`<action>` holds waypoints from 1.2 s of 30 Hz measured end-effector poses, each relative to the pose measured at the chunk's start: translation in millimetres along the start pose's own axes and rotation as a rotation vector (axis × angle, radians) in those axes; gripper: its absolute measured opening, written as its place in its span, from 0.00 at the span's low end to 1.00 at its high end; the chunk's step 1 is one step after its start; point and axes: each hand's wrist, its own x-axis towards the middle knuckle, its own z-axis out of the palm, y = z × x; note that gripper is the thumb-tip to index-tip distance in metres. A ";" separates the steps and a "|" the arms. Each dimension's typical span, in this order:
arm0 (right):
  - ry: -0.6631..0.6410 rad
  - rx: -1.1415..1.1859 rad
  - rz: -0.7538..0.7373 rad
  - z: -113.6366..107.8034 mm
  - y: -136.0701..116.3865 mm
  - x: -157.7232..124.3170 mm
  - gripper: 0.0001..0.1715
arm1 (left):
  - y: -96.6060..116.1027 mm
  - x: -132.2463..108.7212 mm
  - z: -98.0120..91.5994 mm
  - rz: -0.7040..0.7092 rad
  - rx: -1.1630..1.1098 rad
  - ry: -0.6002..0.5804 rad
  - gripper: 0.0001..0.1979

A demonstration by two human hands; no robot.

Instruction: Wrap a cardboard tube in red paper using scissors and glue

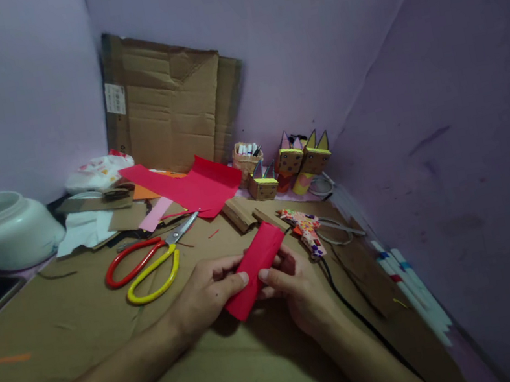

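Between both hands, a red paper tube or folded strip (257, 257) is held at a slant above the cardboard-covered table. My left hand (211, 291) grips its left side, thumb pressed on the face and fingers behind. My right hand (295, 282) closes on the right side, its thumb near the other thumb. To the left lie open scissors (168, 242) with one red and one yellow handle. A glue gun (305, 229) with a flower-patterned cover rests just right of the hands. Behind the paper sit folded cardboard pieces (239, 213).
Red paper sheets (205, 186) and cardboard scraps (128, 216) lie at the back. Cardboard animal figures (312, 158) stand near a cup of markers (246, 156). More markers (413, 288) line the right wall. A white pot (0, 229) stands left; large cardboard (169, 94) leans behind.
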 end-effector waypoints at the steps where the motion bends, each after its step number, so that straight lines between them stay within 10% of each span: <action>1: 0.002 -0.001 0.000 0.2 -0.2 -0.2 0.25 | 0.1 -0.3 0.0 -0.005 -0.005 -0.001 0.20; 36: -0.109 0.074 -0.006 -1.6 -8.5 -1.3 0.22 | -1.8 2.5 -2.8 -0.088 -0.078 0.085 0.24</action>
